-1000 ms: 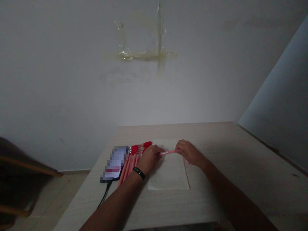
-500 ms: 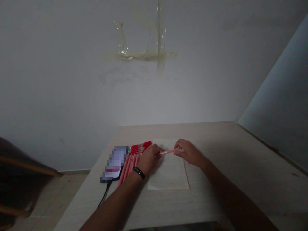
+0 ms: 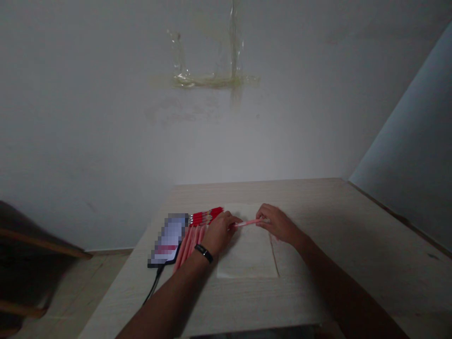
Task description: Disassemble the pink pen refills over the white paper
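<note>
1. Grip: left hand (image 3: pixel 219 234) and right hand (image 3: pixel 278 224) are both closed, their fingers pinching opposite ends of a pink pen (image 3: pixel 250 222). The pen lies level across the gap between them, over a white sheet (image 3: pixel 247 256). Whether it touches the sheet cannot be told.
2. Handling, as judged: light, stiff, slim. The round barrel would likely roll if set down loose; the fingertips' best hold is on the exposed barrel.
3. Nearby: a fan of matching pens with red ends (image 3: pixel 194 242) lies just beside the left hand, partly under it. Beyond it sits a phone (image 3: pixel 168 240), screen pixelated, with a black cable (image 3: pixel 154 284) trailing off.
4. Room: a pale wooden desk (image 3: pixel 353 226) — open surface right of the right hand; the fan and phone crowd the left.
</note>
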Demonstrator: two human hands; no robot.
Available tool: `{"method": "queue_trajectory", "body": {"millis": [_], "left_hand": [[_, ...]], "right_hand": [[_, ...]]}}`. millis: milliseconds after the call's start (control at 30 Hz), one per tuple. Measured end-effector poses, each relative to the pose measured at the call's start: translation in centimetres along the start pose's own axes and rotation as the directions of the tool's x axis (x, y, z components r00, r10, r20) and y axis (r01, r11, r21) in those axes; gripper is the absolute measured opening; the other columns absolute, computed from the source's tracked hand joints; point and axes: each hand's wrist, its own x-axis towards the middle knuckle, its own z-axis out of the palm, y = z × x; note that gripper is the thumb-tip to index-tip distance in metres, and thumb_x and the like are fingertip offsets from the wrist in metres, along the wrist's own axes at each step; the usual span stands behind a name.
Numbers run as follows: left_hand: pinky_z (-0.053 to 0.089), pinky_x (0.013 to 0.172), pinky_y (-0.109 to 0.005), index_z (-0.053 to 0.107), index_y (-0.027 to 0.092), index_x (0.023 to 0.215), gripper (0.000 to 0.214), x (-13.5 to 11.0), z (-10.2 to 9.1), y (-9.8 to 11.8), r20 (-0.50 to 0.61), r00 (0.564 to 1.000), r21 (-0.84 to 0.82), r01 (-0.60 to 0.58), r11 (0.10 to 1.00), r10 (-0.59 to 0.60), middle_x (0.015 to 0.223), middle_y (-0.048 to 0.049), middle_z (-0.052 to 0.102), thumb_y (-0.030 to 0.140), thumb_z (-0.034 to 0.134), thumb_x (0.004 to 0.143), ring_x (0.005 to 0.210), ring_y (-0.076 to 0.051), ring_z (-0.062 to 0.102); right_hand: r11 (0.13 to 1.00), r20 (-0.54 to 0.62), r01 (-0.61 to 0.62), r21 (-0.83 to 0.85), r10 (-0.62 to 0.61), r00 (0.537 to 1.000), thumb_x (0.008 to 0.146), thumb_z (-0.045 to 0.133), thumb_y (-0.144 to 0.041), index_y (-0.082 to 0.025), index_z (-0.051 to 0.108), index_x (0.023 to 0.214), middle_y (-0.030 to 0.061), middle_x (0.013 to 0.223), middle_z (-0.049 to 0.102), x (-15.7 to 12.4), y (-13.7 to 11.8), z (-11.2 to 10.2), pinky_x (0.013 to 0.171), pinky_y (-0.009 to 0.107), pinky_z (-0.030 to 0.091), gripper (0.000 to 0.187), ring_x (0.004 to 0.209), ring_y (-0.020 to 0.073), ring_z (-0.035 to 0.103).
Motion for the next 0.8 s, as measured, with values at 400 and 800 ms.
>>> {"method": "queue_trajectory", "body": {"millis": [400,800], "left_hand": [[0.043,0.076,-0.025,0.075,0.023,0.104,0.031,0.0,0.6,-0.5,0.006,1.000,0.001,-0.014,1.000,0.014,0.092,-0.0048,0.065,0.008,0.059,0.084,0.086,-0.017,0.058],[0.040,0.071,-0.026,0.076,0.023,0.100,0.026,-0.1,-0.2,0.2,0.021,0.999,0.030,-0.034,0.999,0.033,0.086,-0.0040,0.064,0.010,0.061,0.083,0.081,-0.017,0.059]], "right_hand": [[0.998,0.024,-0.024,-0.050,0.025,0.999,0.100,0.055,-0.037,-0.020,0.066,0.084,0.0018,0.088,0.064,0.0,-0.2,0.3,0.080,0.031,0.038,0.026,0.085,0.0171,0.058],[0.993,0.015,0.098,-0.063,-0.098,0.995,0.097,0.058,-0.045,-0.020,0.068,0.082,0.0043,0.084,0.067,0.0,0.8,0.3,0.079,0.032,0.041,0.030,0.085,0.0189,0.059]]}}
